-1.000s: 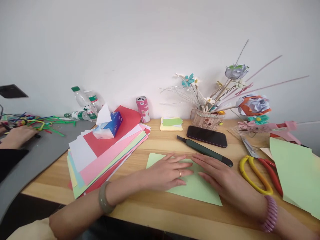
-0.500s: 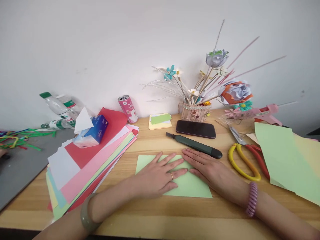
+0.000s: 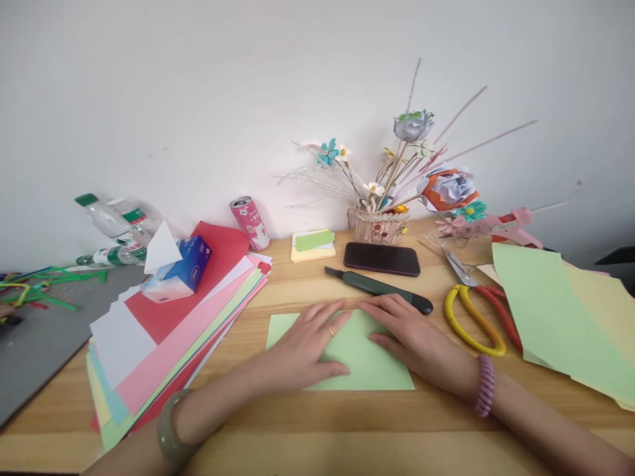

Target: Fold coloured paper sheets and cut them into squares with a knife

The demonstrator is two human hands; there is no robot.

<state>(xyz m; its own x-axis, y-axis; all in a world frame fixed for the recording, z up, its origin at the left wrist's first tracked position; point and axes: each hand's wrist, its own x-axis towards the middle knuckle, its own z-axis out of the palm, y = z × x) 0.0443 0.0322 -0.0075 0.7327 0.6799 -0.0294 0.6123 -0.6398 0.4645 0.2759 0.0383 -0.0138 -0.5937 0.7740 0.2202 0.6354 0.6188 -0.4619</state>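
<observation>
A light green sheet of paper (image 3: pixel 370 367) lies on the wooden table in front of me. My left hand (image 3: pixel 310 347) rests on its left half, fingers stretched toward the far edge and thumb apart. On the right half lies my right hand (image 3: pixel 407 330), also stretched out, its fingertips at the far edge close to the other hand's. Both hands cover parts of the sheet. Just beyond the fingers is a dark green utility knife (image 3: pixel 377 284). Scissors (image 3: pixel 476 317) with yellow and red handles lie right of my right hand.
Left is a stack of coloured paper (image 3: pixel 169 357) under a tissue pack (image 3: pixel 183 268). A pink can (image 3: pixel 251 221), small paper pieces (image 3: pixel 312 244), a phone (image 3: pixel 381 258) and a flower basket (image 3: pixel 380 227) stand behind. Right are a glue gun (image 3: pixel 516 228) and green sheets (image 3: pixel 540 304).
My left hand's fingers have drawn closer together and moved toward the sheet's far edge. The right fingers are a little more bent. The whole view has shifted slightly.
</observation>
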